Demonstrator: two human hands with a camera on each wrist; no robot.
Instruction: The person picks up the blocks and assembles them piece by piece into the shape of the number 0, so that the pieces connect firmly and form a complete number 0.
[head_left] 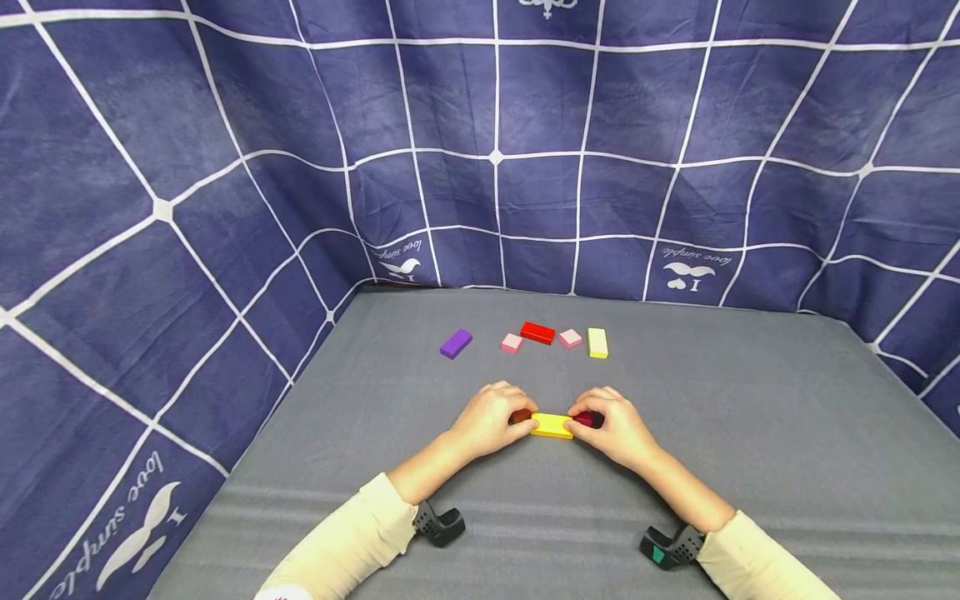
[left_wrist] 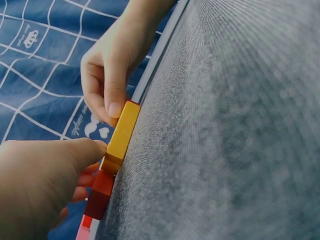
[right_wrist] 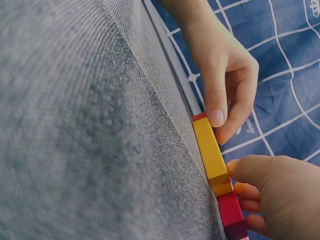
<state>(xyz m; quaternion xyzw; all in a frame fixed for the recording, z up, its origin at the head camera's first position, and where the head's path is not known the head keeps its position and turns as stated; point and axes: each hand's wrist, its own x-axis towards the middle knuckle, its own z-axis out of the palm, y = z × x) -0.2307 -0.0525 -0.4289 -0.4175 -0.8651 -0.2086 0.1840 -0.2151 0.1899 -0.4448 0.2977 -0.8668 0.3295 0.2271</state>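
Observation:
A yellow block (head_left: 552,426) lies on the grey tabletop between the two hands. My left hand (head_left: 491,419) pinches its left end with thumb and fingers, and my right hand (head_left: 611,427) pinches the right end in the same way. Beside the left end a brownish-red block (head_left: 521,415) shows partly behind the left fingers. At the other end a dark red block (head_left: 587,419) is partly covered by the right hand. The left wrist view shows the yellow block (left_wrist: 123,131) with the red block (left_wrist: 100,194) just off its near end.
Farther back lie a purple block (head_left: 456,343), a pink block (head_left: 512,342), a bright red block (head_left: 537,332), a second pink block (head_left: 570,337) and a pale yellow block (head_left: 597,342). A blue checked cloth (head_left: 540,200) hangs behind the table (head_left: 360,517).

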